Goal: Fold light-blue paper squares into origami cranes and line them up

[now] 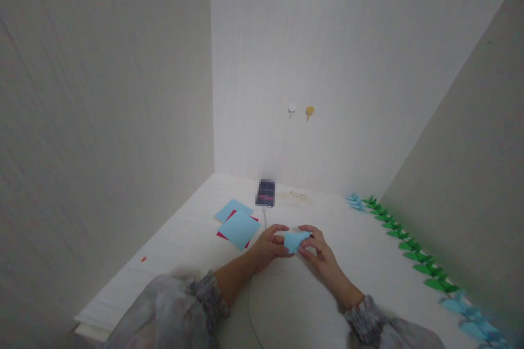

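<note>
A small piece of folded light-blue paper (295, 241) is held up between both hands, over the white table. My left hand (271, 246) pinches its left side, with thumb and fingers closed on the edge. On the other side, my right hand (320, 251) grips the right corner between thumb and fingers. Part of the paper's edges lies hidden behind the fingertips. Left of my left hand lie flat square sheets: a light-blue sheet (239, 229) on top of a red sheet (223, 236), partly over another light-blue sheet (229, 209).
A phone (266, 193), blurred out, stands by the back wall with a white cable (250, 305) running toward me. Folded green paper pieces (413, 251) and blue ones (470, 313) line the right edge. Two hooks (310, 111) are on the wall. A small red bit (143, 259) lies left.
</note>
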A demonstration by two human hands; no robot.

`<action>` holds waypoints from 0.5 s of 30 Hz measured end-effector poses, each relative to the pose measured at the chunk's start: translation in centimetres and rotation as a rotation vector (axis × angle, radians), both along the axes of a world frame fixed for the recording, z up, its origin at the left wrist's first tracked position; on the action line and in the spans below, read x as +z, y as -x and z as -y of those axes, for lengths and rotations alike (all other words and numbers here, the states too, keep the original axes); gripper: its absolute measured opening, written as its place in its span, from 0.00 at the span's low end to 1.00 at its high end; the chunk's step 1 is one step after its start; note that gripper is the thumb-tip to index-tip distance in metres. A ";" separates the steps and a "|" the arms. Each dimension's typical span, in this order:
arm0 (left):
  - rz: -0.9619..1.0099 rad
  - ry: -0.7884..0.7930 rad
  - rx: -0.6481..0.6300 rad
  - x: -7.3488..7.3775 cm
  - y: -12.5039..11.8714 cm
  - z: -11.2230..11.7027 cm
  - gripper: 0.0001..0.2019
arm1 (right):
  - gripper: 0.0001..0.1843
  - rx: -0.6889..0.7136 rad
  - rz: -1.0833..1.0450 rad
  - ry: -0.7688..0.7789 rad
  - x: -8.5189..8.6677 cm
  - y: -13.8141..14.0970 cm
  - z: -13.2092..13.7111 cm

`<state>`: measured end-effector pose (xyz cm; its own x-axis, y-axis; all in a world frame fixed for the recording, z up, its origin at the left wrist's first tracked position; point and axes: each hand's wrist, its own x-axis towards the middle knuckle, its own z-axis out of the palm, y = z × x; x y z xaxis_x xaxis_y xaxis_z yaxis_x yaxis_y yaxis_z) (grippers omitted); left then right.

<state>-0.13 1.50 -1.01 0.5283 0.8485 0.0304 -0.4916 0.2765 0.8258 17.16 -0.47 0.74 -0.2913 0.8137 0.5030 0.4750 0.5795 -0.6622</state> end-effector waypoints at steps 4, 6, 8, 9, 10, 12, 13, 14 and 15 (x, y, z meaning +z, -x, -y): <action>0.037 -0.041 -0.021 -0.2 0.0 -0.1 0.28 | 0.06 -0.078 -0.120 0.046 -1.3 0.3 -0.3; 0.054 -0.059 -0.029 -0.2 0.1 -0.1 0.28 | 0.06 -0.137 -0.164 0.052 -1.9 0.5 -0.4; 0.060 -0.066 -0.034 -0.2 0.1 -0.1 0.28 | 0.07 -0.190 -0.205 0.059 -2.1 0.8 -0.3; 0.059 -0.066 -0.037 -0.1 0.1 -0.1 0.28 | 0.08 -0.207 -0.225 0.065 -2.2 0.9 -0.3; 0.057 -0.065 -0.039 0.0 0.1 -0.1 0.28 | 0.09 -0.213 -0.243 0.070 -2.1 1.1 -0.2; 0.052 -0.065 -0.046 0.2 0.1 0.0 0.28 | 0.11 -0.192 -0.269 0.101 -1.9 1.3 -0.1; 0.049 -0.067 -0.049 0.3 0.1 0.0 0.28 | 0.11 -0.169 -0.275 0.126 -1.7 1.4 0.0; 0.047 -0.070 -0.053 0.4 0.1 0.1 0.28 | 0.11 -0.149 -0.278 0.164 -1.6 1.5 0.1; 0.043 -0.072 -0.056 0.4 0.1 0.1 0.28 | 0.12 -0.138 -0.277 0.205 -1.4 1.5 0.2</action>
<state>-0.23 1.38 -0.59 0.5720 0.8122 0.1143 -0.5125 0.2451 0.8230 15.64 -0.66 -0.66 -0.0473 0.9280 0.3696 0.3262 0.3641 -0.8724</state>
